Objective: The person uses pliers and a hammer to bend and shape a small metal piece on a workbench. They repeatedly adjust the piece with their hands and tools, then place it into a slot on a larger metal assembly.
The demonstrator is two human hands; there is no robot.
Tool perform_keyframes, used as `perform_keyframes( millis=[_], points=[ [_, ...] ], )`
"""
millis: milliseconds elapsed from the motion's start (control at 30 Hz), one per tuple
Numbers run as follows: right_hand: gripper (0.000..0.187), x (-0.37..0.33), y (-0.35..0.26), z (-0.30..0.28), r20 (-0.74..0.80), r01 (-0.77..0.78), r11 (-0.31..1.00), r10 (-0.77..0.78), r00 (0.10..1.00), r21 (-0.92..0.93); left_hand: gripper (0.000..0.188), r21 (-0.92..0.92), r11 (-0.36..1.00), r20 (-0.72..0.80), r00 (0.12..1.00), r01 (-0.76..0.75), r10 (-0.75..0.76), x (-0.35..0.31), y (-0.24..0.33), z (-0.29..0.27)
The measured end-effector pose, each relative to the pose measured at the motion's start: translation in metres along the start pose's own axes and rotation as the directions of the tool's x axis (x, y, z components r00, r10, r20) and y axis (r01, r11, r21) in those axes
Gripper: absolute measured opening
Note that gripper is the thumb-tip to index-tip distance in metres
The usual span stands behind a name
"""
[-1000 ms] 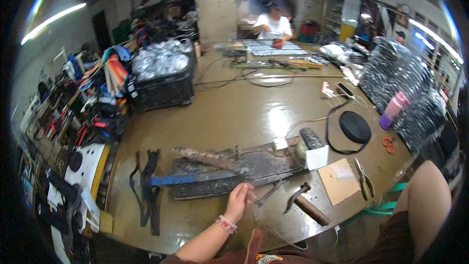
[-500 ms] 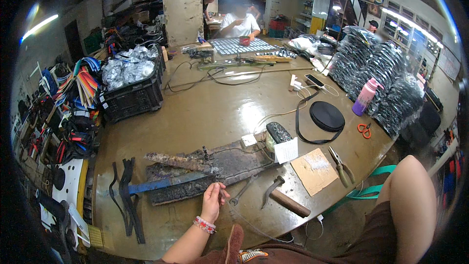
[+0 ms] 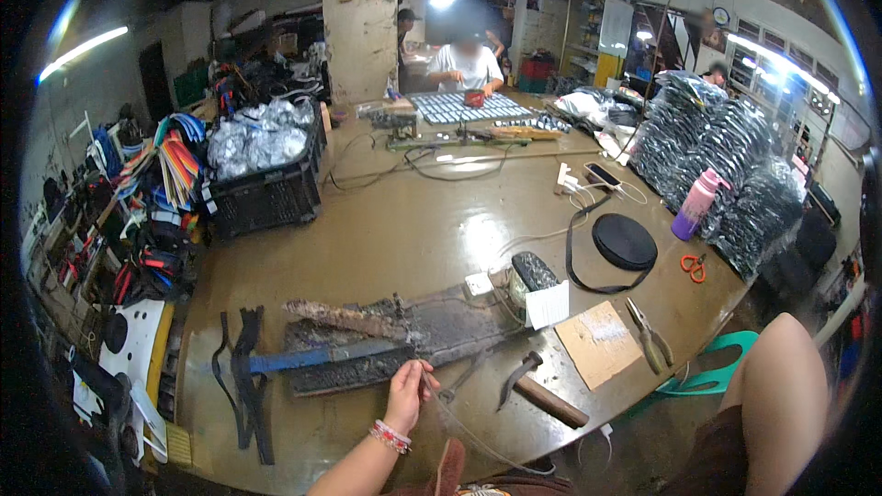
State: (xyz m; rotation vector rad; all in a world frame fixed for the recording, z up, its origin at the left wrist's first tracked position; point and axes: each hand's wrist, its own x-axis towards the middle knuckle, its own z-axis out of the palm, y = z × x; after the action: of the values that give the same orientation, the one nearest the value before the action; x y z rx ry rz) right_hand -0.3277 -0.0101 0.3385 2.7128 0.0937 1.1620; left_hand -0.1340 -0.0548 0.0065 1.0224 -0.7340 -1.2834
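My left hand [image 3: 407,397], with beaded bracelets at the wrist, is at the near edge of a dark, charred board [image 3: 469,317]. Its fingers are pinched together at a thin grey cord [image 3: 473,441] that trails down toward the table's near edge. Just right of the fingers lies a wrench [image 3: 470,372], partly hidden. Across the board rests a blue flat bar [image 3: 317,358], beside a rough, rusty strip [image 3: 344,319]. Its left end meets several black straps [image 3: 250,386]. My right hand is out of view.
Toward the right lie a hammer [image 3: 551,401], cardboard [image 3: 588,358], pliers [image 3: 650,340], a black webbing roll [image 3: 625,241], orange scissors [image 3: 694,268] and a bottle [image 3: 698,207]. A black crate [image 3: 266,207] stands at left. Across the table [image 3: 404,220] sits a person [image 3: 467,69].
The whole view has shifted, so the table sits slightly lower and further right. My left hand remains pinched near the board's edge. The person across has lowered a raised hand.
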Motion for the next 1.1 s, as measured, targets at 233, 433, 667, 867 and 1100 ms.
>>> perform_keyframes(
  millis=[233,433,667,867,1100],
  points=[
    [0.026,-0.006,0.0,-0.005,0.014,-0.039,0.999,0.039,0.999,-0.011,0.027,-0.017,1.0,0.019,1.0,-0.015,0.016,-0.002,0.0,-0.001],
    [0.027,-0.008,-0.002,-0.008,0.006,-0.052,0.999,0.052,0.999,-0.008,0.025,-0.025,0.999,0.031,0.999,-0.026,0.026,-0.003,0.002,-0.001],
    [0.028,-0.008,0.002,-0.006,0.019,-0.054,0.998,0.055,0.998,-0.02,0.023,-0.027,0.999,-0.012,1.0,0.017,-0.017,-0.003,0.005,0.004],
    [0.029,-0.043,0.013,-0.054,-0.19,-0.097,0.986,0.07,0.979,-0.136,0.023,-0.039,0.999,-0.001,1.0,-0.002,0.002,-0.002,0.006,0.002],
    [0.055,-0.256,0.131,-0.013,0.054,-0.54,-0.022,0.991,-0.123,-0.842,0.022,-0.054,0.998,-0.01,1.0,0.016,-0.016,-0.002,0.006,0.003]
  ],
)
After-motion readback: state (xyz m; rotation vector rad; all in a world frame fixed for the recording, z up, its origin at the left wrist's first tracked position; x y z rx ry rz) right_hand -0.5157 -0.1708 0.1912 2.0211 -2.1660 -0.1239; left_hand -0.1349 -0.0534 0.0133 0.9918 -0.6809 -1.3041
